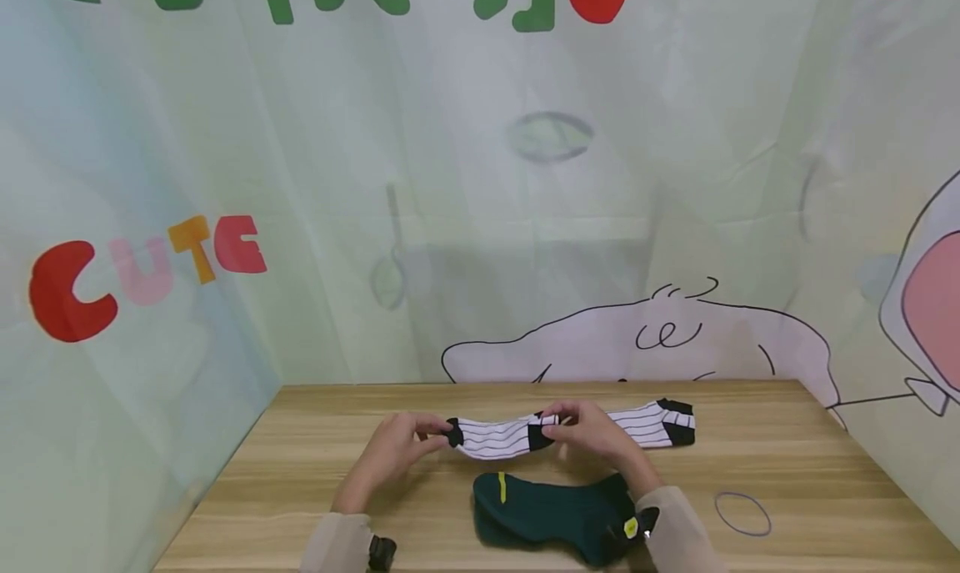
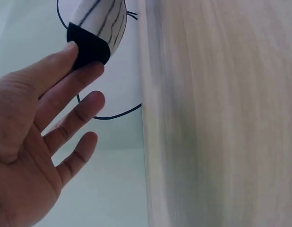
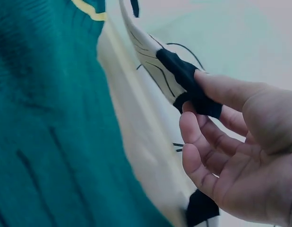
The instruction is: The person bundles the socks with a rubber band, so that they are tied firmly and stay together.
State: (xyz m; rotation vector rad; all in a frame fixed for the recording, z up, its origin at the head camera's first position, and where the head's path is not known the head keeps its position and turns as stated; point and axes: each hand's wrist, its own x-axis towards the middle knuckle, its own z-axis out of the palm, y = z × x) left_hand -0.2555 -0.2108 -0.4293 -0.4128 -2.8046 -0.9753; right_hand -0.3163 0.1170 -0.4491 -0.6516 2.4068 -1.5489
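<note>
A white sock with black stripes point(image 1: 491, 439) is stretched between my two hands, raised a little off the table. My left hand point(image 1: 393, 446) pinches its black toe between thumb and index finger, the other fingers spread apart in the left wrist view. At the black heel and cuff end, my right hand point(image 1: 588, 431) pinches the fabric with thumb and fingers, as the right wrist view shows. Behind the right hand lies a second striped sock point(image 1: 645, 427), partly hidden by that hand. In front, near my right wrist, a dark green sock point(image 1: 547, 510) with a yellow mark lies flat.
The wooden table point(image 1: 285, 490) meets a printed curtain point(image 1: 337, 306) along its back edge. To the right on the tabletop is a thin oval ring point(image 1: 742, 495), seen only as an outline.
</note>
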